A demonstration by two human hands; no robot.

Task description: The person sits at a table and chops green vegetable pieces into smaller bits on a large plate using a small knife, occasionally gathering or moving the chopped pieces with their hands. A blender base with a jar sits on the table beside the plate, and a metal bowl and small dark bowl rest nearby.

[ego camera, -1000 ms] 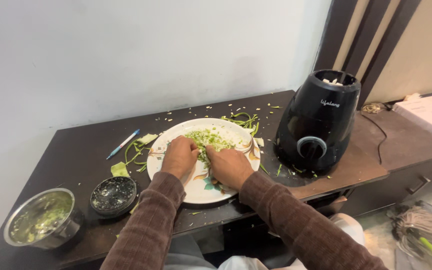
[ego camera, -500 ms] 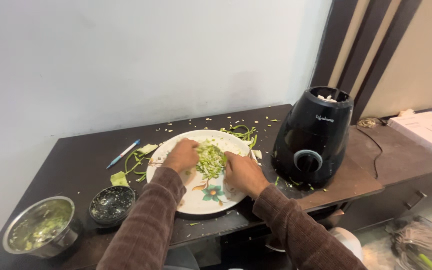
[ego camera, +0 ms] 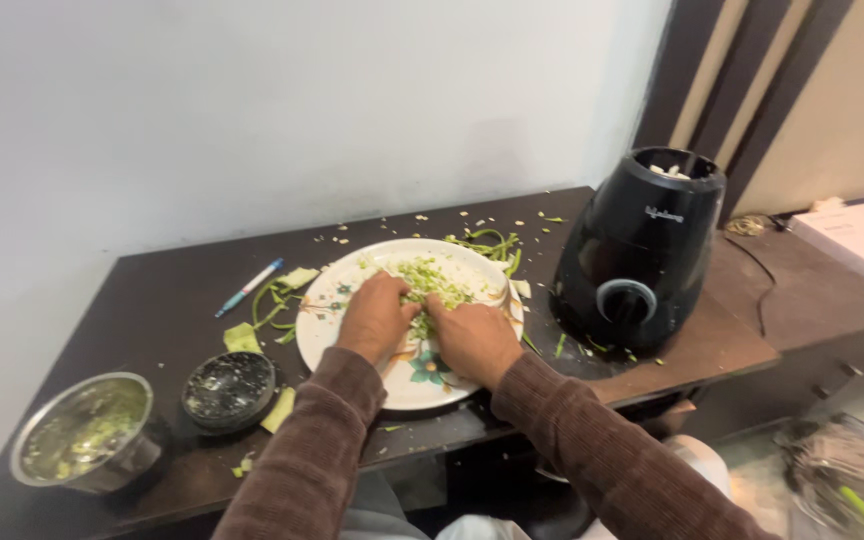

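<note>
Head view shows us our left hand (ego camera: 376, 318) and right hand (ego camera: 470, 338) cupped, half-closed, around chopped greens (ego camera: 432, 280) on the white plate (ego camera: 352, 345) at frame centre; we judge them light, loose, soft, best scooped from underneath.

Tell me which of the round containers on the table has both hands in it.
The white floral plate in the middle; the left hand and right hand rest on its chopped greens. The steel bowl and small black lid sit untouched farther left.

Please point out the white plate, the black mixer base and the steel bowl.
Round white plate (ego camera: 347, 285), head view, bare left rim.
Black mixer base (ego camera: 642, 250), head view, front body.
Round steel bowl (ego camera: 27, 445), head view, left rim.
</note>
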